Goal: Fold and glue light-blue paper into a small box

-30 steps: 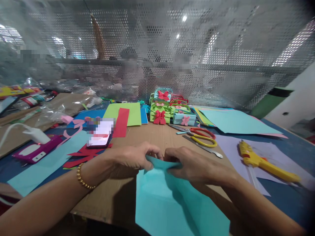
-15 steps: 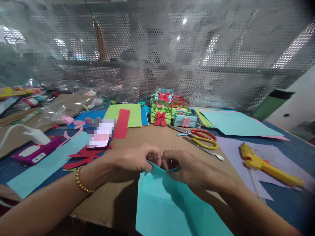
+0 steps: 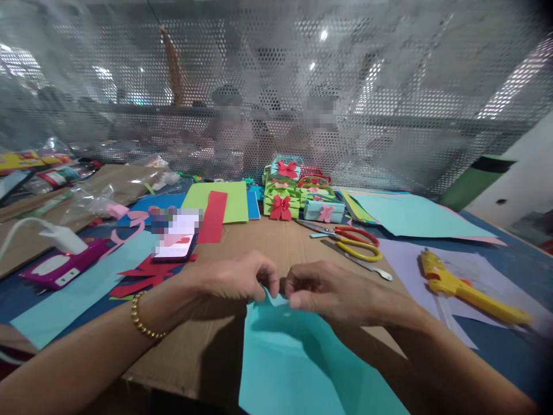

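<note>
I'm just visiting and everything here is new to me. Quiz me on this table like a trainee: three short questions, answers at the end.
1. What do the left hand and the right hand both hold?
2. True or false: seen in the picture, the glue gun lies to the right of the scissors.
3. What colour is the beaded bracelet?
a) silver
b) gold
c) green

Key:
1. The turquoise sheet, by its far edge.
2. True.
3. b
</note>
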A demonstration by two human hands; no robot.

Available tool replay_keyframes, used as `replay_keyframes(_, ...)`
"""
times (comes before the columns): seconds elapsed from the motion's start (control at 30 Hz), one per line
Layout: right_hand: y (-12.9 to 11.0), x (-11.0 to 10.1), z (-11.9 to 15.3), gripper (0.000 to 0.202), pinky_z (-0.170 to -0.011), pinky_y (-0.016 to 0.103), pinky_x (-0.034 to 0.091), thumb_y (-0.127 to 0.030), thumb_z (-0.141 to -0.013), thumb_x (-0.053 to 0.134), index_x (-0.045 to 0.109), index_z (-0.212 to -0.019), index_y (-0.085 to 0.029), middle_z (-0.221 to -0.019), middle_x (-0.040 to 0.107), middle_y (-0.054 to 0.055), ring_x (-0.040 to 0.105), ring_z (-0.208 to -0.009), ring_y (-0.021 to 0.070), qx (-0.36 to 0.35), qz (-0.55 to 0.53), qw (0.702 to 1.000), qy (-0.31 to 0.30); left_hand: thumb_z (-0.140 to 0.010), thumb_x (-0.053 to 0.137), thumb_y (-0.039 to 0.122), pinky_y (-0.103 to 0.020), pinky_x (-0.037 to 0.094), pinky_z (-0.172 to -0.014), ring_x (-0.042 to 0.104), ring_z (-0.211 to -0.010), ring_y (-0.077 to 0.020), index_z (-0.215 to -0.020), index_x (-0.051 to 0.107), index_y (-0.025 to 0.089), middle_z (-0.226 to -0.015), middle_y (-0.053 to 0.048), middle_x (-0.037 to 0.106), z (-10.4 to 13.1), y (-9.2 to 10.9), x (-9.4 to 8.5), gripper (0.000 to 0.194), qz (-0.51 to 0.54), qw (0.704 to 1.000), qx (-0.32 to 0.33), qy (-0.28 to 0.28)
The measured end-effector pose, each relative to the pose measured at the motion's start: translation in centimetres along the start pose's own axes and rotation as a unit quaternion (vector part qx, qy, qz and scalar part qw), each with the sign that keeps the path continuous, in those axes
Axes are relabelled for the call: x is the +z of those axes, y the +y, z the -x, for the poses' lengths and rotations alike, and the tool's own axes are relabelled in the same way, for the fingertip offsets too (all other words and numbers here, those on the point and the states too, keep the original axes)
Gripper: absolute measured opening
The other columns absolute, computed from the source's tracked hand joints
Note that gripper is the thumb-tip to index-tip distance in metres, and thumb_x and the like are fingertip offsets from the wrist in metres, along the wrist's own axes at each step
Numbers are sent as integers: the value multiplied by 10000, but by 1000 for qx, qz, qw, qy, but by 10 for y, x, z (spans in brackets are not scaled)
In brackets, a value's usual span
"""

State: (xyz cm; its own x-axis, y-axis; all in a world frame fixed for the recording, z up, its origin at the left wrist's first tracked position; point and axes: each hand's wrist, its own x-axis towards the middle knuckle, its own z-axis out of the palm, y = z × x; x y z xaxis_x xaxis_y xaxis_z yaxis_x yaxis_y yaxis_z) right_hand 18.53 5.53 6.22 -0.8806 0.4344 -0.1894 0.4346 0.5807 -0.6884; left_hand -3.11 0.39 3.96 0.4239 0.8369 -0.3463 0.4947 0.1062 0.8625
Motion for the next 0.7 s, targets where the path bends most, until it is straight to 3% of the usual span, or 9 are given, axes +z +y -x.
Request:
replay_keyframes(0.1, -2, -1, -1, 487, -643, 249, 400, -517, -1019, 379, 693, -909, -163, -826, 657, 26, 554, -732, 138, -2, 41, 999, 25, -545, 546, 99, -237, 306, -548, 482, -674, -126, -794, 650, 164, -741, 16, 574, 2, -2, 3, 278, 14, 1000, 12, 14)
replay_keyframes(0.23, -2, 1, -3, 320, -568, 224, 377, -449, -912, 592, 708, -992, -162, -827, 684, 16, 554, -696, 130, 47, 41, 998, 13, -585, 575, 131, -231, 298, -503, 475, -634, -116, -809, 664, 176, -718, 27, 563, 8, -3, 10, 245, 53, 998, -1, 38)
replay_keyframes(0.43, 2, 7, -2, 227, -543, 208, 387, -319, -799, 666, 689, -980, -183, -819, 655, -11, 552, -691, 119, 73, -22, 997, -19, -594, 593, 147, -233, 314, -499, 523, -681, -139, -895, 719, 196, -782, 3, 611, 12, -5, 13, 330, 28, 999, -7, 21)
replay_keyframes(0.57, 4, 10, -3, 206, -529, 216, 384, -283, -756, 668, 664, -938, -186, -807, 633, -17, 542, -680, 120, 90, -17, 996, -13, -629, 615, 150, -237, 357, -546, 542, -699, -139, -973, 755, 202, -806, -5, 639, 11, 3, 2, 375, -65, 997, 19, -35)
replay_keyframes(0.7, 2, 11, -4, 188, -536, 219, 378, -256, -750, 655, 655, -928, -196, -799, 624, -25, 531, -665, 112, 90, 3, 996, -5, -754, 708, 407, -248, 391, -554, 552, -655, -138, -1055, 736, 195, -819, -13, 646, 12, 11, -4, 368, -104, 990, 7, -95)
